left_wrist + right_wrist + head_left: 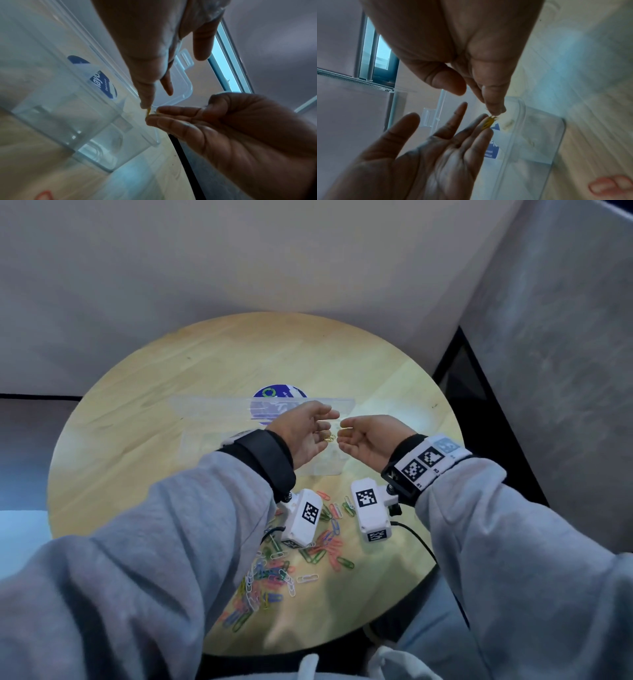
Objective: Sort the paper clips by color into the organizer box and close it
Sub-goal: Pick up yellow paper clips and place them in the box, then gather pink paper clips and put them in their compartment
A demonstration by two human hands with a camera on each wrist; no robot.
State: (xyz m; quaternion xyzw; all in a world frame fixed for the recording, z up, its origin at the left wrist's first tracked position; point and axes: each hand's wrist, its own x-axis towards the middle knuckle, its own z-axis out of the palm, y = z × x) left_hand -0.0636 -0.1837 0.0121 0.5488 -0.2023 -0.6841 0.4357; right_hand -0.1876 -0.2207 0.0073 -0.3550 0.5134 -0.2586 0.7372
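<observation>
My left hand (308,429) is held palm up over the clear organizer box (318,469), fingers straight and spread. Small yellow paper clips (329,437) lie on its fingers. My right hand (363,436) faces it from the right with curled fingers, and its fingertips pinch the end of a yellow clip (488,122) resting between two left fingers. In the left wrist view the same clip (148,111) sits where both hands' fingertips meet. The box lid (212,409) stands open behind the hands. The compartments (85,121) look nearly empty through the blurred plastic.
A pile of mixed coloured paper clips (301,556) lies on the round wooden table (137,440), near its front edge, under my wrists. A blue round sticker (279,395) shows behind the lid. A pink clip (611,185) lies beside the box. Walls close in behind and on the right.
</observation>
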